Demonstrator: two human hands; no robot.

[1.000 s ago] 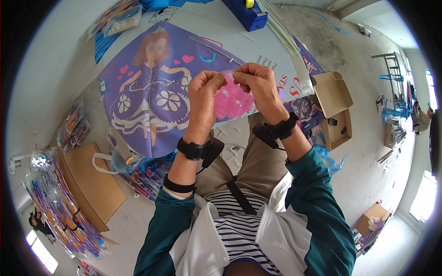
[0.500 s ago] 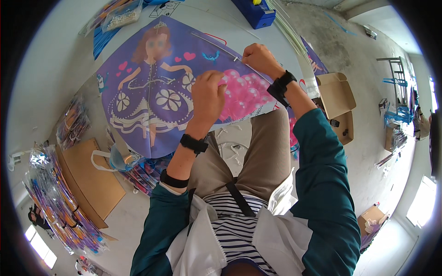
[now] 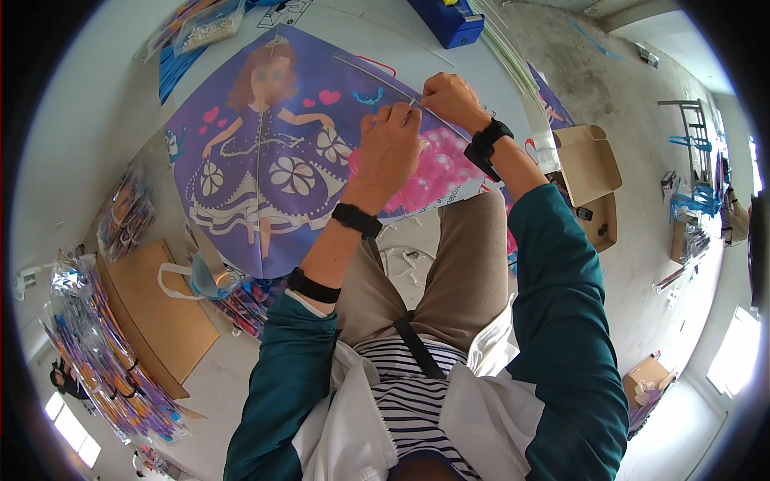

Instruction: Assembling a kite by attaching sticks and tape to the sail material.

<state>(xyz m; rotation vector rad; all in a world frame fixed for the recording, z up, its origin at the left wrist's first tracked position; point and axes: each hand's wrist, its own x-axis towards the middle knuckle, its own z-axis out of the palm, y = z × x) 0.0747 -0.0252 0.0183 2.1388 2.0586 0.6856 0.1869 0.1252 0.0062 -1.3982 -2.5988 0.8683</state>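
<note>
A purple kite sheet [image 3: 233, 160] printed with a figure in a gown, hearts and pink balloons lies spread over a white table. Along its upper right edge runs a thin pale rod [image 3: 365, 70] with a small white fitting [image 3: 412, 102] on it. My right hand [image 3: 451, 103] is closed around the rod just right of the fitting. Bent and pressed together, the fingers of my left hand [image 3: 390, 148] reach up to the fitting, above the printed balloons. What lies between the left fingertips is hidden.
A blue tape dispenser [image 3: 449, 22] and a bundle of pale rods [image 3: 507, 48] are at the far side. A clear bag of small white parts [image 3: 210, 28] sits far left. Right of the table stands an open cardboard box [image 3: 589, 168]; wrapped bundles [image 3: 104, 345] lie at left.
My left hand has moved up and to the right, from over the gown and balloons to the fitting. The right hand stays at the rod, nearly still. The sheet has shifted slightly.
</note>
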